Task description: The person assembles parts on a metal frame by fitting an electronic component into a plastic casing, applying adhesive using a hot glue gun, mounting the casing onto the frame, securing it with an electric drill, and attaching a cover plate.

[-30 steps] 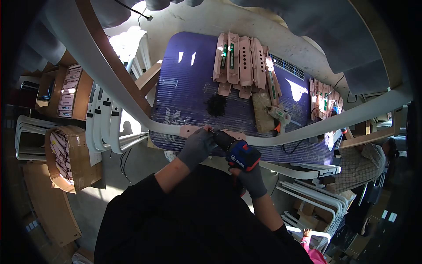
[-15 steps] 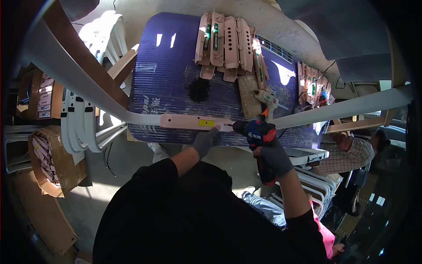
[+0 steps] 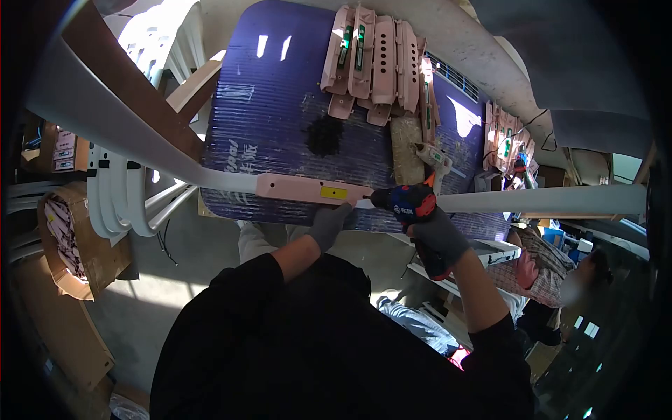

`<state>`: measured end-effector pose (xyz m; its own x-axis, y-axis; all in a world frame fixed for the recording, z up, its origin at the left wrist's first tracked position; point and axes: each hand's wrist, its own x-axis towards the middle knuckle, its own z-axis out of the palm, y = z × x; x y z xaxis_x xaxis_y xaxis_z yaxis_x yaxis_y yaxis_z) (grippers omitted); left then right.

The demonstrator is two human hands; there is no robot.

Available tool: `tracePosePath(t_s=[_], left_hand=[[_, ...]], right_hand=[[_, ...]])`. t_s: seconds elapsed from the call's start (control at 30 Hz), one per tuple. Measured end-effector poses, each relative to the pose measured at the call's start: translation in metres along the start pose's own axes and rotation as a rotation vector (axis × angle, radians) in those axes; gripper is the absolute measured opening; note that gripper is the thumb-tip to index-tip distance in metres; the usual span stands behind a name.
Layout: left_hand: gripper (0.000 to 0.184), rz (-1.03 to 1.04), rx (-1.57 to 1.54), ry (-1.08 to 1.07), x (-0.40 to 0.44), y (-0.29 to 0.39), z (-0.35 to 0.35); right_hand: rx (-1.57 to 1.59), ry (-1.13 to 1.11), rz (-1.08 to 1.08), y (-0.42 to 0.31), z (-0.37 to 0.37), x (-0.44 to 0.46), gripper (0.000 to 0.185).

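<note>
"Currently, what does each hand hold?"

"The gloved right hand (image 3: 441,236) wraps the handle of a cordless drill (image 3: 413,201), its bit pointing at the right end of a pink strip (image 3: 290,188). The left hand (image 3: 328,227) touches the strip's lower edge; whether it pinches, I cannot tell"

"Where is the strip?"

"Along a white tube (image 3: 532,200), over a purple-covered table (image 3: 259,105)"

"What could go wrong?"

"If the drill tilts, its bit could skid, scratching the strip or catching the left fingertips just beside it; uneven pressure could turn the tube"
</note>
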<state>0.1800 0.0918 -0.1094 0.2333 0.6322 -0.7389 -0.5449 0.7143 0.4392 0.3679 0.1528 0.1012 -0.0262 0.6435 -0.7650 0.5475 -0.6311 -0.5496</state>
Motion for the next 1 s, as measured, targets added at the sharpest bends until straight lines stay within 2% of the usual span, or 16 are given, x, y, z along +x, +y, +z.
tracePosePath(t_s=[0.1,0.17,0.3,0.5,0.57,0.63,0.7,0.77,0.87,1.0], left_hand=[[0.037,0.038,-0.024,-0.007,-0.003,0.001,0.002],[0.037,0.057,-0.018,0.001,-0.003,0.001,0.003],[0.036,0.117,0.016,0.022,-0.006,0.003,0.005],[0.036,0.003,0.01,-0.018,-0.009,0.009,0.004],[0.036,0.083,0.027,-0.014,-0.007,0.006,0.005],[0.036,0.168,0.042,-0.002,-0.011,0.011,0.007],[0.037,0.116,0.088,0.01,-0.016,0.016,0.008],[0.034,0.103,0.051,-0.004,-0.01,0.013,0.007],[0.035,0.041,0.018,-0.04,-0.017,0.021,0.007],[0.036,-0.016,-0.006,-0.089,-0.014,0.019,0.003]], right_hand=[[-0.029,-0.032,0.043,-0.001,-0.005,0.01,0.039],[-0.157,-0.061,0.096,-0.009,-0.006,0.012,0.054],[-0.194,-0.06,0.113,-0.005,-0.006,0.021,0.054],[-0.123,-0.098,0.137,0.001,-0.012,0.027,0.045],[0.089,-0.09,0.243,-0.002,-0.015,0.022,0.036],[0.09,-0.081,0.208,0.001,-0.016,0.022,0.036],[0.102,-0.074,0.176,0.003,-0.012,0.019,0.036],[-0.015,-0.009,0.107,0.001,-0.008,0.017,0.036],[0.148,0.06,0.12,-0.017,0.007,-0.003,0.037],[0.098,0.048,0.072,0.006,0.008,0.0,0.037]])
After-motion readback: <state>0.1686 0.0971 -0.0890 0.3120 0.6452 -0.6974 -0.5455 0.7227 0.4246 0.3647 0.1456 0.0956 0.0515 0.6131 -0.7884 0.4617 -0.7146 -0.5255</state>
